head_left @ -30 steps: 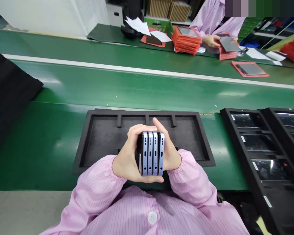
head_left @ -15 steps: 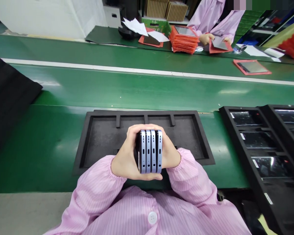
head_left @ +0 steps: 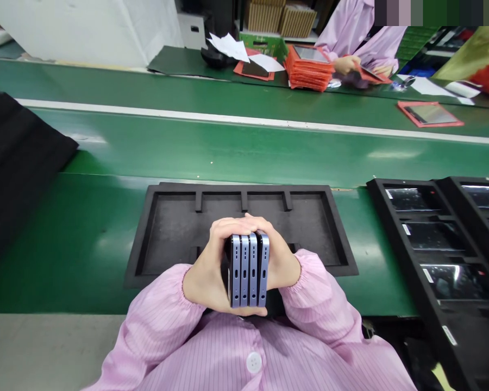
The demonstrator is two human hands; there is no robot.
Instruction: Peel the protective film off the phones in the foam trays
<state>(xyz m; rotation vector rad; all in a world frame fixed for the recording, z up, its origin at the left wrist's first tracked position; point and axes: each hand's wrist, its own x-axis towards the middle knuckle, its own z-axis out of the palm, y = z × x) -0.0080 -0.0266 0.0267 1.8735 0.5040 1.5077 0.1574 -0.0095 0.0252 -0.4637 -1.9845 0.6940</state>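
Several smartphones [head_left: 249, 271] stand side by side on their long edges in a tight stack, their light-blue bottom ends with ports and speaker slots facing me. My left hand [head_left: 207, 271] wraps the stack from the left, its thumb running underneath and fingers over the top. From the right, my right hand [head_left: 280, 260] closes round the same phones, fingers meeting the left ones on top. The rightmost phone leans slightly apart from the others at the top. Behind and below my hands lies a black foam tray [head_left: 175, 209] with dividers along its far side; my hands hide part of it.
To the right, black trays [head_left: 395, 260] hold dark-screened phones [head_left: 434, 234]. A black sheet-like object [head_left: 20, 163] stands at left. Across the green bench [head_left: 228, 149], a co-worker's hands [head_left: 346, 65] handle a red-edged panel beside a stack of red-wrapped panels [head_left: 308, 70].
My hands have lowered the phone stack a little toward my body, and the rightmost phone tilts slightly more. The co-worker's panel has tipped. The view has shifted slightly.
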